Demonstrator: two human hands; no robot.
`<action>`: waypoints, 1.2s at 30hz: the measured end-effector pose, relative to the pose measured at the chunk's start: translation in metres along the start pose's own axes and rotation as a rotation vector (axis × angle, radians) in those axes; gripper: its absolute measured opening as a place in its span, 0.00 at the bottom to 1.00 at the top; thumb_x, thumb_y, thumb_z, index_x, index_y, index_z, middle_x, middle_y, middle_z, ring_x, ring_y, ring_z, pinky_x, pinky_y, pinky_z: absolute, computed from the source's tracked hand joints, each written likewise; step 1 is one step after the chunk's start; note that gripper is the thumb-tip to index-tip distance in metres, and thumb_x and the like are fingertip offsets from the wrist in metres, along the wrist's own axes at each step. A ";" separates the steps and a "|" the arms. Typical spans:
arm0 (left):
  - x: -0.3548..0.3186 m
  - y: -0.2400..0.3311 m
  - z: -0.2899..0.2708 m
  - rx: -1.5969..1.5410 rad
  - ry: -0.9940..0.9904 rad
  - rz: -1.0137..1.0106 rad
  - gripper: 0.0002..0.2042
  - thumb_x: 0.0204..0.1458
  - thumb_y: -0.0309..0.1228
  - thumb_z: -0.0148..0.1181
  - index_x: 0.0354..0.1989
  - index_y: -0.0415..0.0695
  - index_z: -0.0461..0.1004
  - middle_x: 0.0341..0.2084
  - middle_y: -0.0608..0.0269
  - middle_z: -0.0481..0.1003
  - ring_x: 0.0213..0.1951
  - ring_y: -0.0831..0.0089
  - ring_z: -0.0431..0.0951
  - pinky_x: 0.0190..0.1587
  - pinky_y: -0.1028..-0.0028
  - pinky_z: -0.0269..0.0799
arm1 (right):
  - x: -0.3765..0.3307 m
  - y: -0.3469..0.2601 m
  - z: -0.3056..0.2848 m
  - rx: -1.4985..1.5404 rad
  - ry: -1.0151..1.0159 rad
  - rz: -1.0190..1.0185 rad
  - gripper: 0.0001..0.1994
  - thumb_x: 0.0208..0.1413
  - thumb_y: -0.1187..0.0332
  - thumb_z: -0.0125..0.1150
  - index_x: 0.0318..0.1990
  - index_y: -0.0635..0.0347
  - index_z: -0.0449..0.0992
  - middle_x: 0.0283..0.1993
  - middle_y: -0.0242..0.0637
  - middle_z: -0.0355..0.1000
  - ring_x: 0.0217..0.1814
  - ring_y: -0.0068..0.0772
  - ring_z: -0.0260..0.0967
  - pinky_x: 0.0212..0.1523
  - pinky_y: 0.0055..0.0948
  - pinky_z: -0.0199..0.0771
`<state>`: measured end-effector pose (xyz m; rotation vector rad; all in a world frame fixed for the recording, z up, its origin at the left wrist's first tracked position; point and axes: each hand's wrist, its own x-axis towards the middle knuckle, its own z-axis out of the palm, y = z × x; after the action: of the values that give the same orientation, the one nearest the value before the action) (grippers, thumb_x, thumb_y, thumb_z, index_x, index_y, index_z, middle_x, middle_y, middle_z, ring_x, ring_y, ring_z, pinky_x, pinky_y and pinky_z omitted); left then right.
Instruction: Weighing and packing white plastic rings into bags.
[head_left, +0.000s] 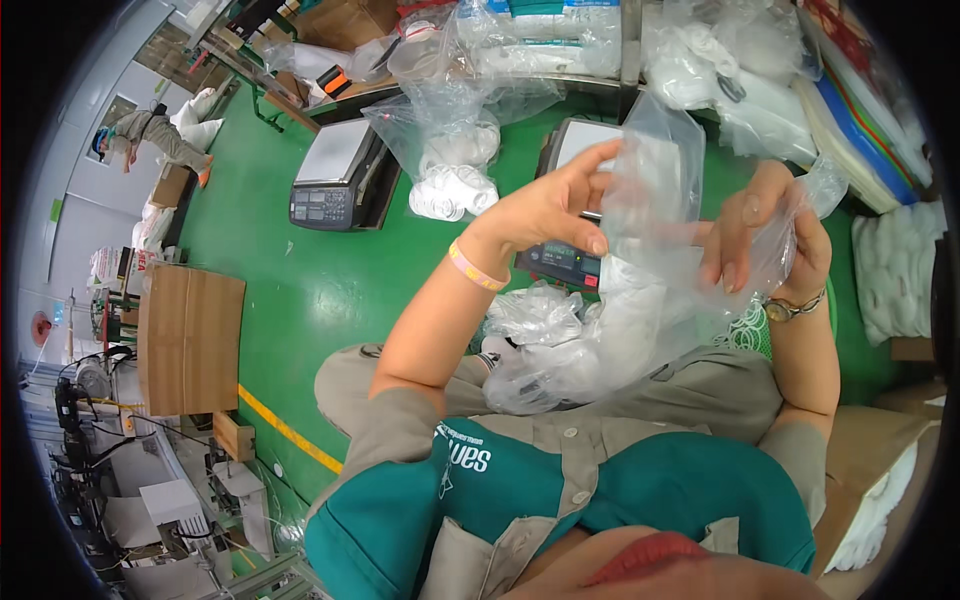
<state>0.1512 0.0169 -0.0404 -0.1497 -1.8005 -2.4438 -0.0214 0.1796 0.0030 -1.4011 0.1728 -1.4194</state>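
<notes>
A clear plastic bag (652, 190) is stretched between my hands, above my lap. My left hand (560, 205) has its fingers bent at the bag's left edge, the thumb held apart below them; part of the fingers is hidden behind the film. Gathered film is in my right hand (765, 235), whose fingers are curled and partly seen through the plastic. Under my hands, on my lap, lie filled clear bags (625, 345) with white contents. Behind the bag stands a digital scale (558, 262), its plate mostly covered by the film.
A second scale (335, 175) stands on the green floor to the left, beside a bag of white rings (452, 190). Packed bags (735, 100) lie at the far right. An open cardboard box (865, 450) is near my right elbow. A person (150, 135) bends over far left.
</notes>
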 end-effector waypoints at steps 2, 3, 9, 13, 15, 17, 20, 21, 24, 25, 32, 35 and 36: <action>-0.005 -0.001 0.005 -0.021 -0.016 -0.044 0.42 0.30 0.26 0.72 0.58 0.43 0.55 0.41 0.64 0.69 0.48 0.72 0.65 0.53 0.71 0.56 | 0.001 -0.002 -0.003 -0.021 0.007 0.009 0.20 0.61 0.54 0.32 0.43 0.63 0.62 0.25 0.51 0.71 0.35 0.52 0.73 0.58 0.55 0.54; -0.009 -0.002 0.002 0.069 -0.037 -0.041 0.35 0.30 0.27 0.72 0.52 0.42 0.62 0.39 0.65 0.69 0.46 0.72 0.65 0.51 0.72 0.58 | 0.002 -0.004 -0.004 -0.039 0.014 0.023 0.20 0.61 0.54 0.32 0.44 0.63 0.62 0.24 0.51 0.71 0.35 0.51 0.73 0.57 0.56 0.54; -0.026 0.006 0.017 0.152 0.107 -0.033 0.14 0.34 0.23 0.69 0.28 0.42 0.67 0.24 0.71 0.67 0.29 0.81 0.66 0.33 0.80 0.62 | 0.002 0.003 0.008 0.120 0.568 -0.020 0.19 0.62 0.56 0.31 0.44 0.61 0.64 0.38 0.45 0.69 0.47 0.46 0.69 0.60 0.51 0.51; -0.037 -0.003 0.030 0.089 0.121 -0.106 0.19 0.43 0.26 0.64 0.45 0.38 0.69 0.18 0.78 0.61 0.22 0.87 0.58 0.24 0.84 0.54 | 0.000 0.007 -0.008 0.194 0.417 -0.014 0.15 0.62 0.57 0.32 0.33 0.57 0.62 0.21 0.31 0.61 0.25 0.30 0.63 0.60 0.50 0.51; -0.043 0.000 0.035 0.420 0.204 -0.129 0.19 0.45 0.30 0.63 0.46 0.38 0.70 0.18 0.75 0.64 0.21 0.87 0.57 0.23 0.84 0.53 | 0.000 0.011 -0.012 0.168 0.426 0.122 0.16 0.62 0.56 0.32 0.30 0.56 0.61 0.16 0.27 0.55 0.17 0.23 0.54 0.42 0.37 0.67; -0.044 0.002 0.040 0.672 0.305 -0.072 0.15 0.43 0.32 0.65 0.38 0.39 0.72 0.17 0.74 0.64 0.21 0.87 0.57 0.23 0.83 0.54 | 0.000 0.020 -0.016 0.182 0.460 0.173 0.18 0.62 0.53 0.33 0.30 0.56 0.62 0.15 0.26 0.54 0.15 0.19 0.51 0.30 0.26 0.67; -0.042 0.008 0.041 0.515 0.227 0.131 0.14 0.43 0.34 0.65 0.34 0.40 0.72 0.17 0.74 0.64 0.22 0.86 0.57 0.25 0.82 0.55 | 0.004 0.023 -0.011 0.107 0.536 0.202 0.15 0.62 0.56 0.35 0.29 0.55 0.60 0.15 0.25 0.52 0.16 0.19 0.49 0.26 0.24 0.61; -0.043 0.014 0.045 0.375 0.226 0.030 0.12 0.43 0.34 0.65 0.33 0.41 0.72 0.16 0.74 0.62 0.24 0.85 0.58 0.26 0.82 0.56 | 0.004 0.025 -0.010 0.082 0.565 0.204 0.16 0.62 0.55 0.34 0.29 0.55 0.61 0.15 0.24 0.52 0.15 0.19 0.50 0.27 0.25 0.62; -0.043 0.015 0.048 0.343 0.203 -0.191 0.09 0.47 0.33 0.62 0.27 0.41 0.72 0.16 0.76 0.61 0.25 0.86 0.58 0.27 0.81 0.56 | 0.007 0.028 -0.007 0.049 0.501 0.218 0.19 0.62 0.53 0.34 0.30 0.56 0.63 0.15 0.25 0.54 0.15 0.18 0.51 0.29 0.25 0.65; -0.043 0.012 0.047 0.341 0.201 -0.193 0.09 0.47 0.33 0.62 0.27 0.41 0.72 0.16 0.76 0.61 0.25 0.86 0.58 0.27 0.81 0.56 | 0.005 0.029 -0.009 0.059 0.488 0.222 0.18 0.62 0.53 0.34 0.30 0.57 0.64 0.15 0.25 0.55 0.16 0.19 0.53 0.31 0.26 0.65; -0.039 0.016 0.057 1.203 0.212 0.262 0.22 0.53 0.45 0.46 0.48 0.40 0.69 0.58 0.57 0.58 0.59 0.62 0.56 0.63 0.60 0.34 | -0.004 0.059 -0.032 0.176 0.682 0.439 0.13 0.60 0.57 0.41 0.34 0.56 0.65 0.18 0.25 0.58 0.21 0.18 0.57 0.32 0.22 0.64; -0.041 -0.003 0.062 0.209 -0.030 0.062 0.25 0.57 0.46 0.39 0.54 0.38 0.62 0.37 0.50 0.73 0.45 0.62 0.71 0.58 0.63 0.52 | -0.003 0.080 -0.011 -0.147 0.556 0.520 0.13 0.58 0.58 0.45 0.40 0.57 0.68 0.25 0.27 0.66 0.29 0.13 0.60 0.31 0.14 0.61; -0.040 -0.020 0.053 0.031 0.075 0.094 0.24 0.57 0.47 0.38 0.50 0.38 0.65 0.31 0.51 0.73 0.40 0.62 0.73 0.55 0.64 0.55 | -0.003 0.084 -0.009 -0.156 0.625 0.586 0.12 0.58 0.58 0.45 0.40 0.56 0.67 0.25 0.28 0.65 0.28 0.15 0.60 0.30 0.14 0.60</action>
<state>0.1892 0.0743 -0.0490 -0.1342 -1.7579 -2.3248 0.0172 0.1424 -0.0622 -0.8694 1.0267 -1.3053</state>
